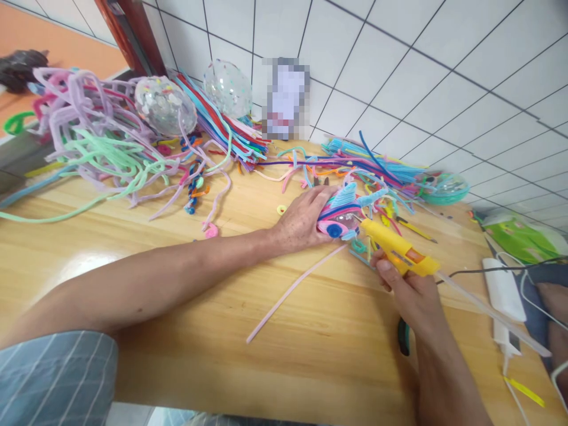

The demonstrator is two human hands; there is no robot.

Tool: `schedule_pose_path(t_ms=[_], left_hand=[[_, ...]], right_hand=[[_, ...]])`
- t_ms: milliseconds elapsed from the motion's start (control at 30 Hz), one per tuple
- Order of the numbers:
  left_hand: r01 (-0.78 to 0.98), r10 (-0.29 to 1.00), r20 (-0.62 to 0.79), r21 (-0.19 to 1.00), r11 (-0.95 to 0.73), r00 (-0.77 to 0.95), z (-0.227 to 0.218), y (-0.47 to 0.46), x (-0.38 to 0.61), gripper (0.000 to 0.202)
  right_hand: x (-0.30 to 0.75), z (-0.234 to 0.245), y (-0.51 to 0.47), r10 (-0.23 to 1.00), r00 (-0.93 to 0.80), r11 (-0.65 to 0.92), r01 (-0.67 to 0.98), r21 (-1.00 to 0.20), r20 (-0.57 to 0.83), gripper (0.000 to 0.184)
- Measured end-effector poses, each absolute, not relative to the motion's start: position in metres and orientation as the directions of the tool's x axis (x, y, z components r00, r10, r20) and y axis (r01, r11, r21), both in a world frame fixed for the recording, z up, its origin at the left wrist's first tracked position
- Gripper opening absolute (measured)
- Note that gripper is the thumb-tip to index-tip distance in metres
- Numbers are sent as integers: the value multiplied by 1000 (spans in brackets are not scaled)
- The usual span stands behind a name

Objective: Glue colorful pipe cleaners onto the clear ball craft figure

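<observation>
Closed around the left side of a pipe-cleaner craft piece (339, 207), my left hand (302, 220) steadies it on the wooden table. The piece has pink, blue and teal fuzzy strips over a clear part, with a pink oval and a dark blue round centre. My right hand (402, 281) grips a yellow hot glue gun (393, 244), a long clear glue stick (492, 313) sticking out of its back. The gun's nozzle is at the clear part of the piece; whether it touches, I cannot tell. A pink pipe cleaner (293, 290) lies just below the piece.
Lilac and mint pipe cleaners (106, 148) are heaped at the left, near a clear confetti-filled ball (165, 106). A phone (286, 99) leans on the tiled wall. A yellow utility knife (416, 229) lies right of the piece. A white power strip (503, 290) with cords sits at the right edge.
</observation>
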State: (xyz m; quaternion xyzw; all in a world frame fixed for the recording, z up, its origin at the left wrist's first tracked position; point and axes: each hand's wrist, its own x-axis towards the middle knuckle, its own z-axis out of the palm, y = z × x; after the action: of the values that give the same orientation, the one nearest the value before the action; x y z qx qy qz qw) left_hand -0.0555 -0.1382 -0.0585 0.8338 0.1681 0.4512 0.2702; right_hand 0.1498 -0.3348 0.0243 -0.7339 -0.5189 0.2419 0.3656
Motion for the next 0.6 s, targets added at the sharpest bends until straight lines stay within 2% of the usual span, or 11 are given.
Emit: schedule_pose_path(t_ms=[100,200,367,600], left_hand=[[25,510,668,594,-804,542,-59,-138,-56,96],[25,507,656,598,-801,559,-58,-138,-56,96],[25,507,635,610,-792,583,-58,-137,-57,97],[18,492,633,603,-798,598,-59,-135,-57,95]], right_hand=[[151,26,-329,934,346,-228,398,-889,-85,55],[152,31,-323,942,289,-253,281,-926,-170,60],[154,42,-315,943,235,-291,248,-924,-234,60],[161,53,-307,932,193,-348,241,-906,-307,48]])
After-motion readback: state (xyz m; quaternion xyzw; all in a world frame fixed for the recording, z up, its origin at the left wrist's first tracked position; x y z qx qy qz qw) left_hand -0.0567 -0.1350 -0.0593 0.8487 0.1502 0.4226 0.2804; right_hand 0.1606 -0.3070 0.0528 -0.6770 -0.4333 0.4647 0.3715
